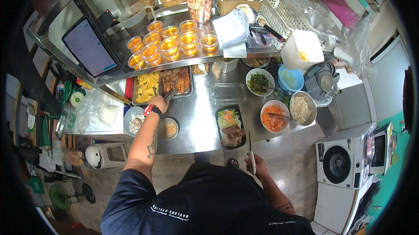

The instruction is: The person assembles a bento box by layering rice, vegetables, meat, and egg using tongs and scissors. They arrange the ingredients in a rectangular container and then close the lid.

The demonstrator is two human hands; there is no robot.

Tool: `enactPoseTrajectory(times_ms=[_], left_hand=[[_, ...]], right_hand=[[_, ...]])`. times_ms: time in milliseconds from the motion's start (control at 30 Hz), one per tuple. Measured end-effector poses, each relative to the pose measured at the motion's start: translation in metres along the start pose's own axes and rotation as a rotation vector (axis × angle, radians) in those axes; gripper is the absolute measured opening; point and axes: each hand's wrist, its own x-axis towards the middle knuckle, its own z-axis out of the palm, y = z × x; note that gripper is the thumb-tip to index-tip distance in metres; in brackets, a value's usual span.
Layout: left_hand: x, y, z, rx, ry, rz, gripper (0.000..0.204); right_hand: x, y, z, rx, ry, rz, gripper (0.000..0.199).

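Observation:
My left hand (159, 103) is closed around metal tongs (169, 96), whose tips reach over the browned meat pieces (174, 79) in a metal tray. Beside the meat in that tray lie yellow folded pieces (147, 87). Low at the counter's front edge, my right hand (258, 165) grips a white-handled blade (252, 161) pointing away from me; whether it is a knife or scissors I cannot tell. Just left of the blade sits a black takeout box (220, 132) holding shredded vegetables and meat. Its clear lid (228, 93) apparently lies behind it.
Bowls of shredded carrot (271, 124), pale strips (301, 109) and chopped greens (259, 80) stand on the right. Near my left forearm are two small bowls, one with crumbs (170, 129). A shelf (174, 62) overhead carries orange-filled cups (169, 46) and a tablet (91, 47).

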Motion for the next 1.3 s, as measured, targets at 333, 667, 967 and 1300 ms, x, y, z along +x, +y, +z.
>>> enactPoseTrajectory(times_ms=[333,667,967,1300], left_hand=[[-0.007,0.026,-0.015,-0.108,0.08,-0.036,0.045],[0.013,0.059,-0.004,-0.128,0.057,-0.045,0.05],[0.016,0.066,-0.01,-0.033,0.043,0.027,0.046],[0.017,0.016,0.035,-0.979,-0.171,-0.154,0.043]], right_hand=[[-0.002,0.021,-0.004,-0.023,0.031,-0.039,0.044],[-0.006,0.015,-0.001,-0.049,0.017,-0.007,0.047],[-0.015,0.011,-0.001,0.141,0.048,0.067,0.049],[-0.02,-0.008,0.0,0.056,0.015,0.024,0.043]])
